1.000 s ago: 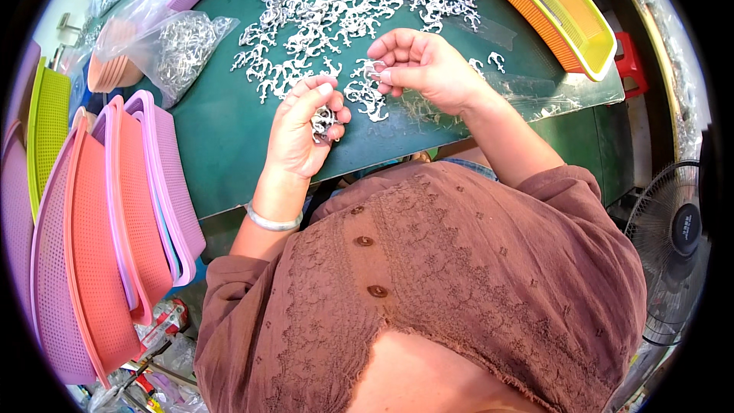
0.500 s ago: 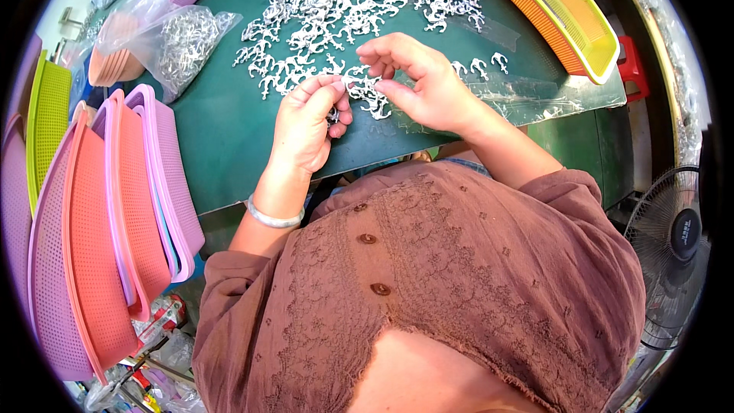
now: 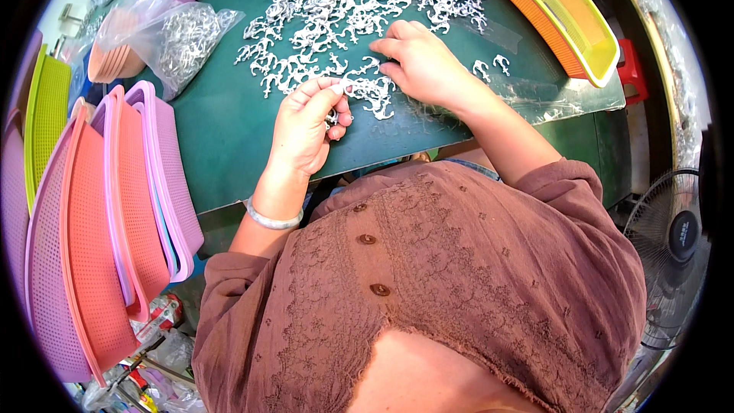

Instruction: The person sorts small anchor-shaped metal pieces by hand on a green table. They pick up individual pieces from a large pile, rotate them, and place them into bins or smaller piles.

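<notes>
On the green table (image 3: 222,138) lies a wide spread of small curved silver metal pieces (image 3: 336,11), heaped more thickly toward the far side. Near the table's front edge, my left hand (image 3: 306,126) is closed, with a few of these metal pieces (image 3: 331,118) showing between its curled fingers. My right hand (image 3: 428,69) hovers at the near right side of the spread, thumb and forefinger apart, nothing visible between them. Just beyond the left fingertips sits a small cluster of pieces (image 3: 375,95). Two stray pieces (image 3: 490,67) lie right of my right hand.
Stacked plastic baskets (image 3: 99,245) in purple, coral and green crowd the left side. A clear bag of silver pieces (image 3: 187,42) rests at the table's left. A yellow and orange basket (image 3: 566,19) stands at the right, near a red stool (image 3: 631,69) and a fan (image 3: 669,245).
My right hand has shifted slightly away from me, its fingers drawn closer together over the spread. The left hand has barely moved and keeps its hold.
</notes>
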`<action>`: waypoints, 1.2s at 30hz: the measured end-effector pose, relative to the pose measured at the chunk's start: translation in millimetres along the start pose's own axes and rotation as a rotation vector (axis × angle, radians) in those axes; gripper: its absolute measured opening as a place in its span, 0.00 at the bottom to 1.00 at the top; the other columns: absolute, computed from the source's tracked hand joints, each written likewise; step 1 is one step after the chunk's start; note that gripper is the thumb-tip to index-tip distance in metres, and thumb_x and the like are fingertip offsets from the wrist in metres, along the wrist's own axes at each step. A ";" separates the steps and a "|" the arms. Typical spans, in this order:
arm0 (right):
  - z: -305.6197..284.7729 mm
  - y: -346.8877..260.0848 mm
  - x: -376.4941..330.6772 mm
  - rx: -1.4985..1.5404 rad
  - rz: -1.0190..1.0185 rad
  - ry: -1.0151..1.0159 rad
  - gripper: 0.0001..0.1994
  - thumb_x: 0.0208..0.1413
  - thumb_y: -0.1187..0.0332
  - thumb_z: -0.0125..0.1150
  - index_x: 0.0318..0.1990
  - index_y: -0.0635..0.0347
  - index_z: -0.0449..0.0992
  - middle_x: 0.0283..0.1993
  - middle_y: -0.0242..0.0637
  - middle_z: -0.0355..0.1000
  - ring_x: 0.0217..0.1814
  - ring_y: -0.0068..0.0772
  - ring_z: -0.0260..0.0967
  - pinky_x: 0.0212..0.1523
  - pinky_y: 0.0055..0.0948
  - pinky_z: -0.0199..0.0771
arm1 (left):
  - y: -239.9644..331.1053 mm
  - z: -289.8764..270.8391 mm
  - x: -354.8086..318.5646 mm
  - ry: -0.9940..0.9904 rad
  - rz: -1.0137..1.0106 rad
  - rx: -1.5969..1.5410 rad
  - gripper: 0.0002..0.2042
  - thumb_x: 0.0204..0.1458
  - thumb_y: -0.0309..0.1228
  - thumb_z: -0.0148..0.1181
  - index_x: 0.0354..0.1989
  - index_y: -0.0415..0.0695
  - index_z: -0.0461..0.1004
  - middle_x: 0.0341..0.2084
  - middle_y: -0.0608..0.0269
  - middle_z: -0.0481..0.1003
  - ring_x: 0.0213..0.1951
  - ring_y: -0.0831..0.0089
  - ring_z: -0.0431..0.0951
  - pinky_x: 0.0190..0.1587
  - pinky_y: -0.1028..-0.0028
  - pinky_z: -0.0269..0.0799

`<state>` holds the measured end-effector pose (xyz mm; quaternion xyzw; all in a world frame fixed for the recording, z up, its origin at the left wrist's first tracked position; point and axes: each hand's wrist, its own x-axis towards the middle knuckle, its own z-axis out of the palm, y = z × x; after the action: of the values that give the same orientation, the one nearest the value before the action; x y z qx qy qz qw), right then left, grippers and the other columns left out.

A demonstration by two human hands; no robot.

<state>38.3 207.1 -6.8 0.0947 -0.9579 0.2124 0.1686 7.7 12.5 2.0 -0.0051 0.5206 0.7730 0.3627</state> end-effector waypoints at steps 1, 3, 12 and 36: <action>0.3 -0.5 0.8 -0.002 -0.004 -0.014 0.09 0.40 0.74 0.57 0.33 0.61 0.73 0.31 0.37 0.64 0.37 0.38 0.61 0.40 0.32 0.63 | 0.2 -0.3 -0.4 -0.001 0.002 -0.002 0.03 0.48 0.26 0.51 0.30 0.40 0.69 0.17 0.66 0.67 0.18 0.79 0.67 0.16 0.84 0.55; 0.5 -0.8 2.1 -0.007 -0.009 -0.041 0.08 0.39 0.74 0.58 0.31 0.60 0.74 0.30 0.36 0.64 0.37 0.37 0.60 0.40 0.31 0.62 | 0.6 -0.7 -0.9 -0.006 0.006 -0.009 0.03 0.48 0.26 0.50 0.29 0.40 0.69 0.19 0.65 0.68 0.19 0.79 0.67 0.16 0.84 0.56; 4.6 2.4 2.9 0.046 0.011 -0.027 0.08 0.39 0.74 0.57 0.30 0.60 0.74 0.31 0.36 0.64 0.38 0.38 0.60 0.41 0.30 0.61 | 2.0 -11.1 1.3 -0.157 -0.031 -0.350 0.05 0.46 0.27 0.45 0.28 0.41 0.68 0.33 0.48 0.71 0.31 0.60 0.74 0.21 0.76 0.70; 1.9 2.9 10.1 0.313 0.094 -0.170 0.05 0.39 0.73 0.57 0.28 0.60 0.71 0.30 0.35 0.65 0.35 0.33 0.63 0.36 0.28 0.63 | 0.7 -4.7 0.5 -0.056 -0.060 -0.092 0.09 0.49 0.29 0.49 0.37 0.40 0.66 0.20 0.62 0.69 0.22 0.74 0.71 0.15 0.82 0.61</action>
<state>27.7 207.7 -5.8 0.0927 -0.9273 0.3575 0.0600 5.3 8.9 0.2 -0.0156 0.4736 0.7848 0.3995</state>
